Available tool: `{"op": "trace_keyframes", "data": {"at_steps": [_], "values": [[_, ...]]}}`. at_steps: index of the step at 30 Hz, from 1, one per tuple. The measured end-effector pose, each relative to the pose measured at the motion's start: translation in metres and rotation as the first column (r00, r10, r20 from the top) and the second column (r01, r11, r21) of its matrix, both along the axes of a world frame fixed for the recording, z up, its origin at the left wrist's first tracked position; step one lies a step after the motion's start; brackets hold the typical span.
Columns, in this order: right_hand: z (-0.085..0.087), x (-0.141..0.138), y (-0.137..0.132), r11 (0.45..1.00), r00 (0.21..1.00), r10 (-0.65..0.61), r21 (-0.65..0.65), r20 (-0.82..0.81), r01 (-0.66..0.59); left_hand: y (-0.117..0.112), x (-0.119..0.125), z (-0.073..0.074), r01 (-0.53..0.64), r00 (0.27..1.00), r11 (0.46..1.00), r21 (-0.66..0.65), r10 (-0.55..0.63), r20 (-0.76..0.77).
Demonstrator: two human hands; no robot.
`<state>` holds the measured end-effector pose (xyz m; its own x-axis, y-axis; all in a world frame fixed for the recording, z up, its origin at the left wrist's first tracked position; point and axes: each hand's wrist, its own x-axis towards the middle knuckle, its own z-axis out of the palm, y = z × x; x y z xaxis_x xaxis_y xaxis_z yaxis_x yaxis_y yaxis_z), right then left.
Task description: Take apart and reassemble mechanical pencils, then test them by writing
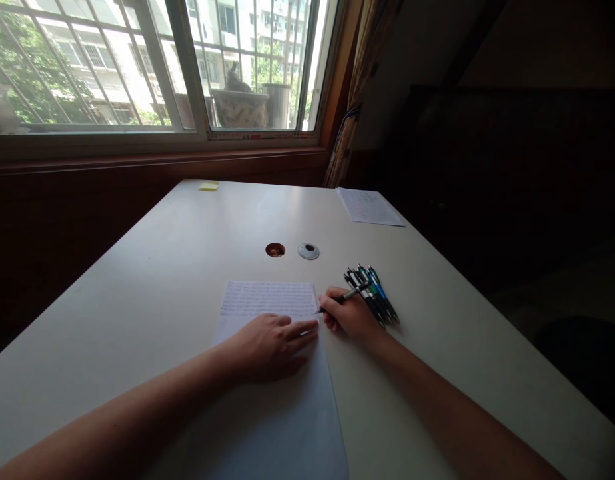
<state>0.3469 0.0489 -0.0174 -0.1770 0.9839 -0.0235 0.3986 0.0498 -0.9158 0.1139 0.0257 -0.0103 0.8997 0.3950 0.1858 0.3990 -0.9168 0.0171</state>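
Note:
A sheet of paper (287, 413) lies on the white table, its upper part covered with several lines of handwriting. My left hand (274, 343) rests flat across it just below the writing, fingers stretched toward the right edge. In my right hand (350, 313) is a dark pen (351, 293), pinched between thumb and fingers. Its tip is at the right edge of the sheet, level with the lowest written line; whether it touches the paper I cannot tell. A bunch of pens (382, 297) lies just beyond and to the right of that hand, partly hidden by it.
A round hole (275, 250) and a round grommet (308, 251) sit mid-table. More papers (371, 207) lie at the far right corner, and yellow sticky notes (209, 186) at the far left. Behind the table is a barred window (197, 67) beside a tied curtain (350, 127).

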Motion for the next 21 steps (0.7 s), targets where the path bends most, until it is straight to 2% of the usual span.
{"op": "trace_keyframes", "data": {"at_steps": [7,12,17,21], "values": [[0.0,-0.001,-0.001,1.0,0.999,-0.004,0.012,0.039,0.004,0.0,0.0,0.001,0.003,1.0,1.0,0.006,-0.003,-0.002],[-0.002,0.002,0.003,0.999,0.999,-0.043,-0.01,-0.015,0.043,0.0,-0.001,-0.001,0.002,1.0,1.0,0.001,-0.002,0.02],[0.003,0.005,0.0,0.97,0.983,-0.17,0.189,0.072,0.154,0.001,-0.001,-0.003,0.007,1.0,1.0,-0.01,-0.007,0.023],[0.012,0.01,-0.003,0.958,0.975,-0.221,0.195,0.038,0.209,0.001,-0.001,-0.003,0.008,0.999,1.0,-0.007,-0.008,0.032]]}}
